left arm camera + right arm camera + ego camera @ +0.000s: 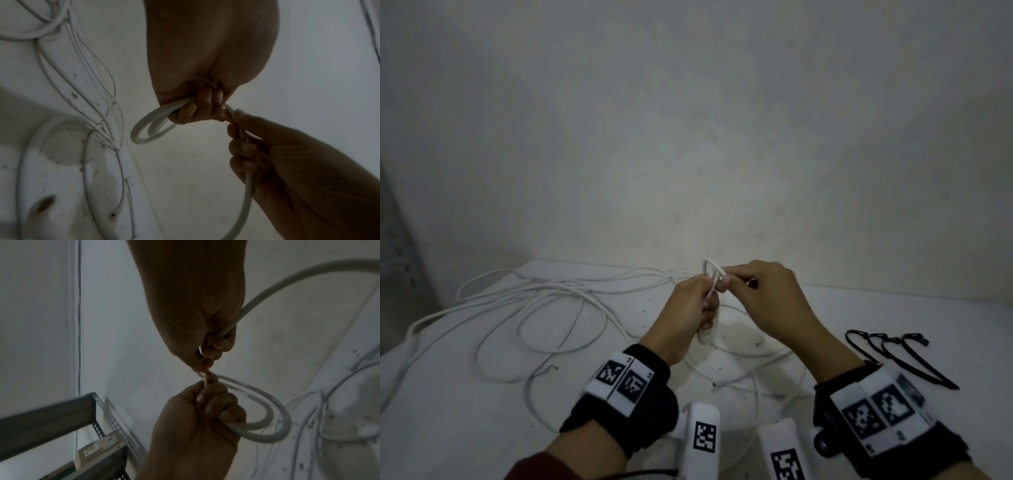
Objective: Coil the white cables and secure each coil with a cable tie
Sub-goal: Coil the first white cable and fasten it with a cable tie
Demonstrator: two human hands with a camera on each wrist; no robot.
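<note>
Two hands raised together above a white table [482, 394], close to its far edge by the wall. Left hand [688, 308] fisted round a small coil [267, 415] of white cable [534, 308] — two loops sticking out past the curled fingers [218, 408]. Right hand [767, 301] just beside it, knuckles nearly touching, fingers [242, 146] curled narrow round the same cable's running length, thumb and forefinger pinching it near the coil. Rest of the cable sprawled in loose loops over the left half of the table, reaching toward its left edge. Black cable ties [893, 356] lying apart on the right — bare tabletop around them. Metal shelving [61, 418] off to the left.
</note>
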